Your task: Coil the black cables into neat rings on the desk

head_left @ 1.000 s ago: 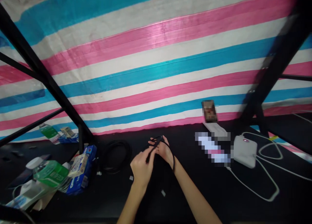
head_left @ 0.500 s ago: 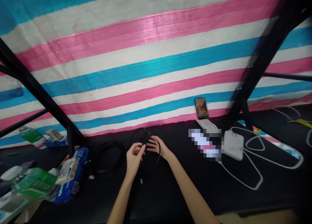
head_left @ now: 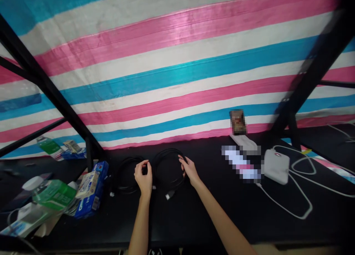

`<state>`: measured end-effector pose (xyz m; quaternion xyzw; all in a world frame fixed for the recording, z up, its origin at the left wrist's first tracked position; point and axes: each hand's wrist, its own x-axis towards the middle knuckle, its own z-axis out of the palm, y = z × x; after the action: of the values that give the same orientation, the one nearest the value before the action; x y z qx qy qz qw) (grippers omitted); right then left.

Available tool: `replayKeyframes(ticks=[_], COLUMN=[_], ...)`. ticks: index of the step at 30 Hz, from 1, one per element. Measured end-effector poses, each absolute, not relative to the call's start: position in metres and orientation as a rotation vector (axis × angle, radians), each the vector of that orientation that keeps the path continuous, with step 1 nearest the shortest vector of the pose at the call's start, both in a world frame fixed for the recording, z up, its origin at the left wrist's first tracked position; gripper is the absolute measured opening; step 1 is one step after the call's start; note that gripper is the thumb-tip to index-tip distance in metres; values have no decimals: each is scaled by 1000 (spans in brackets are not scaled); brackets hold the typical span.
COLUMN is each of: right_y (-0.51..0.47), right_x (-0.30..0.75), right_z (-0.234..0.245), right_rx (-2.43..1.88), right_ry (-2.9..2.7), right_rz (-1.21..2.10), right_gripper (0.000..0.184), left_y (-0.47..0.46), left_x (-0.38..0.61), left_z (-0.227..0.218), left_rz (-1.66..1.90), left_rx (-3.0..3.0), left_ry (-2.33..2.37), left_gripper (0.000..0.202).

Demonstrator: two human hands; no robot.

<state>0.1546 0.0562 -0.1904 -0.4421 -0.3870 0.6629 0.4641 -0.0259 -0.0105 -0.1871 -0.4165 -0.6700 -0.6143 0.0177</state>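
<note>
A black USB cable [head_left: 174, 150] lies in a round coil on the black table, its metal-tipped plug [head_left: 169, 195] at the near side. My right hand [head_left: 190, 170] is at this coil's right edge, fingers bent around the cable there. Just left of the coil is my left hand [head_left: 143, 176], fingers curved and a gap showing between thumb and fingers; I see nothing held in it. Partly behind that hand, a second coil of black cable [head_left: 124, 162] rests on the table.
To the left are a blue box [head_left: 91, 203] and a green-labelled bottle [head_left: 55, 194] beside a black metal frame post [head_left: 62, 107]. On the right sit a white power bank [head_left: 276, 166], a white cable [head_left: 298, 196] and a blurred phone-like object [head_left: 238, 122]. A striped sheet [head_left: 177, 77] hangs behind.
The cable that was bunched between my hands now lies as a wide coil on the table. My hands have moved apart, and the view has shifted slightly left.
</note>
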Motion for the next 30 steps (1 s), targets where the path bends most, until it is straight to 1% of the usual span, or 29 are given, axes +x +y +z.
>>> replayKeyframes(ticks=[3, 6, 8, 12, 14, 16, 21, 25, 28, 30], right_y=[53, 51, 50, 49, 50, 51, 57, 61, 62, 62], right_x=[153, 155, 160, 169, 172, 174, 176, 175, 172, 170], right_z=[-188, -181, -177, -171, -171, -172, -178, -183, -186, -187], right_rx=[-922, -690, -614, -575, -577, -610, -635, -672, -813, -881], right_ry=[-993, -986, -950, -909, -883, -839, -833, -1009, -1070, -1067], right_rz=[1642, 1768, 1873, 2005, 2030, 2033, 1960, 1741, 1583, 1540], right_gripper=[47, 59, 60, 44, 37, 33, 35, 37, 37, 38], left_y=[-11, -10, -10, -13, -15, -17, -23, -27, -28, -27], left_x=[-28, -26, -24, -19, -18, -17, -23, -34, -39, -40], left_z=[-190, -192, -193, -192, -190, -187, -179, -175, -174, -175], left_rz=[-1906, -1961, -2025, -2142, -2179, -2206, -2291, -2390, -2419, -2407], left_rx=[-1284, -1328, -1389, -1443, -1370, -1262, -935, -645, -590, -654], left_ry=[-2100, -2125, -2141, -2196, -2210, -2185, -2029, -1894, -1890, -1955], left_gripper=[30, 44, 47, 41, 36, 31, 23, 21, 23, 27])
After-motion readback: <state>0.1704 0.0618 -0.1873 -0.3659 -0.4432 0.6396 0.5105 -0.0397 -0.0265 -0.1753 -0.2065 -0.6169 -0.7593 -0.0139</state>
